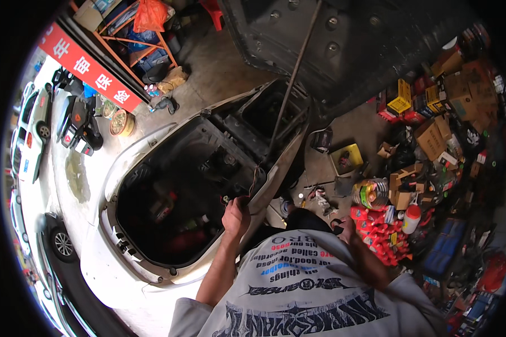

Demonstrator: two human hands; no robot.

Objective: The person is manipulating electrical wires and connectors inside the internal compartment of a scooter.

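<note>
My left hand [236, 218] is closed at the near rim of the open compartment in a white vehicle body [109, 247]. A thin wire [255, 181] runs down to its fingers, and a small pale end shows just beyond them. My right hand [346, 227] is closed low at my right side, away from the vehicle, around a small dark object [337, 224] whose kind I cannot make out. The compartment's dark inside holds several loose things, hard to tell in shadow. A long rod [296, 70] slants up from the body to the raised black lid [360, 56].
Right of me, red bottles [376, 238], cardboard boxes [432, 139] and a yellow tray [347, 159] crowd the floor. An orange shelf rack [143, 50] stands far left, near a potted plant [120, 122]. A scooter [80, 124] and cars [36, 132] are parked outside.
</note>
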